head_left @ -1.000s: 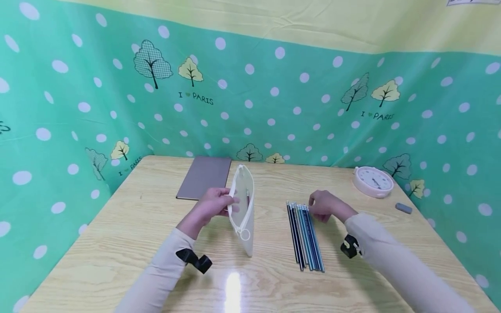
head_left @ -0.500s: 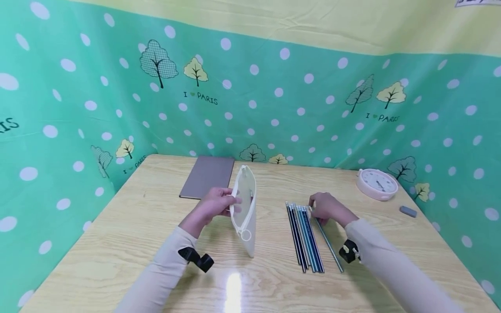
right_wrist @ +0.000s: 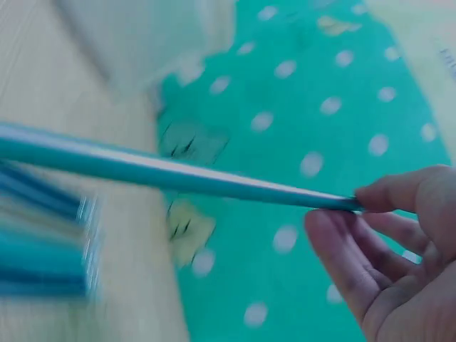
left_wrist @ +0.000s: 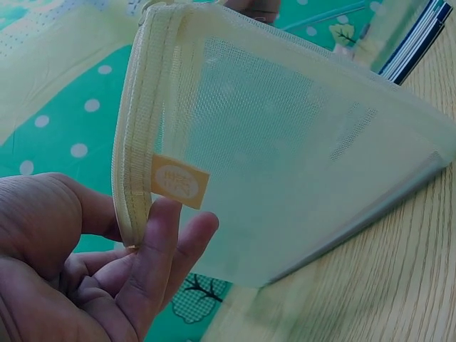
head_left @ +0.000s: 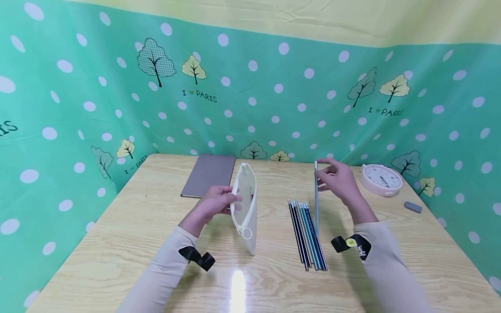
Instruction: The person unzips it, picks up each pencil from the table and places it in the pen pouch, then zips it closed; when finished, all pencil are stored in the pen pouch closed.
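Observation:
My left hand [head_left: 214, 203] pinches the edge of a cream mesh zip pouch [left_wrist: 285, 142], held upright with its zipper undone and its mouth facing up. Through the mesh a pencil end shows faintly inside. My right hand [head_left: 337, 179] pinches a blue pencil [head_left: 316, 195] near its top end; the pencil hangs almost vertical. In the right wrist view the same pencil [right_wrist: 178, 172] runs left from thumb and fingertips. Below it, a row of several blue and dark pencils [head_left: 307, 237] lies side by side on the table.
A grey notebook [head_left: 209, 174] lies behind the left hand. At the right rear are a pink round clock [head_left: 380, 179] and a small grey eraser-like block [head_left: 412, 207]. A green patterned curtain [head_left: 250, 95] hangs along the table's back edge.
My right hand has drawn one pencil out of the row to the right, then lifted it up off the table. The left hand and pouch stay nearly still.

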A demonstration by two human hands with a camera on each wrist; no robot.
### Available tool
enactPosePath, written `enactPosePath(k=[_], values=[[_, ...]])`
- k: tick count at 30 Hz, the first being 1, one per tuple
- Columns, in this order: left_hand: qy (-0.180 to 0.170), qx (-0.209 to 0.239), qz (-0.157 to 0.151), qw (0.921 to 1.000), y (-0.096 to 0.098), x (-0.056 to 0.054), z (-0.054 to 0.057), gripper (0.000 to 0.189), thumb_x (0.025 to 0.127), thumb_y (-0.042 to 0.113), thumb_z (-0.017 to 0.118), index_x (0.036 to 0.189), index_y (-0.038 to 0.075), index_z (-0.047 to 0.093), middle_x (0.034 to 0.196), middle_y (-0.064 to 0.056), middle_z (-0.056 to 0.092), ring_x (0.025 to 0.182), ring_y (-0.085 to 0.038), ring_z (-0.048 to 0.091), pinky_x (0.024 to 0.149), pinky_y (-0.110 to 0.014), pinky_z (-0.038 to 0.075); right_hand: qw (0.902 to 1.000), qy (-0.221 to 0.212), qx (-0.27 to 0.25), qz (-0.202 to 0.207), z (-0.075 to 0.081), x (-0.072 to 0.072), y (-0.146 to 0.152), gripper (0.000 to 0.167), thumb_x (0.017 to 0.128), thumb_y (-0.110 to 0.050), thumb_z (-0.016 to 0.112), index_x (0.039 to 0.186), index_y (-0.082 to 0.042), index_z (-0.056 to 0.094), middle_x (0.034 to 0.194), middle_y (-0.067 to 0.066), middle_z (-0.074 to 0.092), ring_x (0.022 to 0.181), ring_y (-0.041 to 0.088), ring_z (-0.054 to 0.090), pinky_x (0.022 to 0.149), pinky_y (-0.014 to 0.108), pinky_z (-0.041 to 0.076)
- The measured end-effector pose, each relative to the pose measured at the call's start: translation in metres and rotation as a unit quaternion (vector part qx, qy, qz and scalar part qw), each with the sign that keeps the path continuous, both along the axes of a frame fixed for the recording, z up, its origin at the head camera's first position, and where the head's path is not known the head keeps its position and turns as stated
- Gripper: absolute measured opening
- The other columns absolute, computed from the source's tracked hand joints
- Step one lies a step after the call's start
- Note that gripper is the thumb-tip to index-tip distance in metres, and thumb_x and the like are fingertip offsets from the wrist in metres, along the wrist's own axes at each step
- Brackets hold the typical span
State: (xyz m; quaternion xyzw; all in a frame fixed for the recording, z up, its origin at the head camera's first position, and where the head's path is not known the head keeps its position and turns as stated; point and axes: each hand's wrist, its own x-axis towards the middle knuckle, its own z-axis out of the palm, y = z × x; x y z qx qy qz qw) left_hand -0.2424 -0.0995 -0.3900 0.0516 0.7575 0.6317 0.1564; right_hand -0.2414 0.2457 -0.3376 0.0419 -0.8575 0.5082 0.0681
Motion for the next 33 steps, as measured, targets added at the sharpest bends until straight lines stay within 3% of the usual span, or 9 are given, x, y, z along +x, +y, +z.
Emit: enactPosePath(k=[5, 11, 19, 23, 26, 33], values=[[0.000, 0.000, 0.004, 1.0000, 0.002, 0.000, -0.001, 0.038, 0.097, 0.007, 0.067, 0.129, -0.012, 0.062, 0.095, -0.020, 0.076, 0.071, -0.013, 0.071, 0.069, -0.030, 0.064, 0.9876, 0.077, -0.136, -0.018, 0.014, 0.010, -0.031, 0.042, 0.101, -0.007, 0.061, 0.142, 0.002, 0.054, 0.088, -0.003, 0.071, 0.074, 0.006, 0.071, 0.071, 0.029, 0.065], [-0.004, -0.005, 0.006, 1.0000, 0.006, 0.003, -0.002, 0.038, 0.096, 0.009, 0.068, 0.129, -0.010, 0.063, 0.097, -0.021, 0.075, 0.072, -0.013, 0.072, 0.069, -0.031, 0.064, 0.9540, 0.145, -0.257, -0.049, 0.020, 0.024, -0.050, 0.035, 0.099, 0.001, 0.062, 0.132, -0.009, 0.062, 0.086, 0.004, 0.070, 0.073, 0.012, 0.073, 0.068, 0.029, 0.064], [-0.004, -0.002, 0.010, 0.9999, 0.009, 0.004, 0.000, 0.033, 0.096, 0.008, 0.068, 0.125, -0.009, 0.066, 0.097, -0.018, 0.076, 0.075, -0.015, 0.074, 0.071, -0.033, 0.064, 0.9166, 0.188, -0.349, -0.054, 0.015, 0.024, -0.067, 0.031, 0.099, 0.008, 0.059, 0.128, -0.004, 0.060, 0.079, 0.002, 0.069, 0.070, 0.013, 0.072, 0.068, 0.029, 0.064], [-0.003, -0.011, 0.012, 0.9999, 0.005, 0.004, 0.001, 0.034, 0.097, 0.008, 0.067, 0.127, -0.009, 0.065, 0.100, -0.020, 0.076, 0.075, -0.015, 0.074, 0.070, -0.031, 0.064, 0.9008, 0.201, -0.380, -0.059, 0.009, 0.024, -0.084, 0.032, 0.099, 0.009, 0.059, 0.126, -0.009, 0.059, 0.080, 0.002, 0.067, 0.072, 0.014, 0.073, 0.070, 0.032, 0.065], [-0.001, -0.015, 0.011, 0.9998, 0.003, 0.004, 0.001, 0.036, 0.097, 0.008, 0.066, 0.128, -0.008, 0.064, 0.104, -0.022, 0.075, 0.076, -0.015, 0.074, 0.070, -0.030, 0.063, 0.8986, 0.206, -0.385, -0.043, 0.004, 0.025, -0.096, 0.034, 0.099, 0.010, 0.058, 0.127, -0.009, 0.057, 0.083, 0.002, 0.067, 0.074, 0.015, 0.073, 0.071, 0.033, 0.065], [-0.013, -0.007, 0.010, 0.9998, 0.004, 0.003, 0.003, 0.034, 0.097, 0.009, 0.066, 0.127, -0.008, 0.064, 0.106, -0.022, 0.074, 0.076, -0.014, 0.074, 0.074, -0.031, 0.064, 0.9061, 0.221, -0.360, -0.012, 0.000, 0.025, -0.106, 0.034, 0.098, 0.013, 0.058, 0.127, -0.005, 0.058, 0.087, 0.002, 0.067, 0.075, 0.013, 0.073, 0.070, 0.030, 0.065]])
